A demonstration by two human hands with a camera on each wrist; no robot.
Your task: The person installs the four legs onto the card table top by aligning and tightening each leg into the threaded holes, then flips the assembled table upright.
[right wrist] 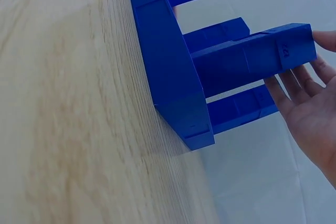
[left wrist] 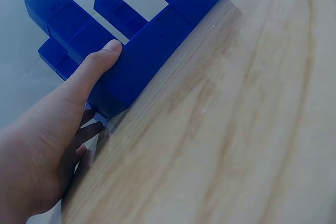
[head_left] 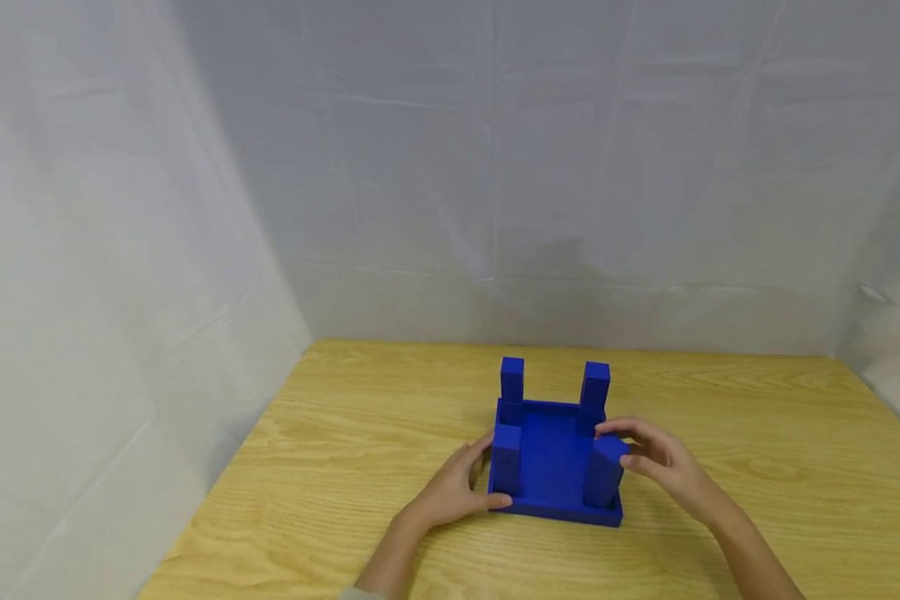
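Blue 4-legged stool (head_left: 551, 458) upturned; left hand (head_left: 450, 492) pinches corner, right hand (head_left: 663, 462) grip spread by leg.

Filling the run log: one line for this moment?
left hand: holds blue tray's near-left corner | right hand: fingers touch near-right post | tray on wooden table, four posts upright
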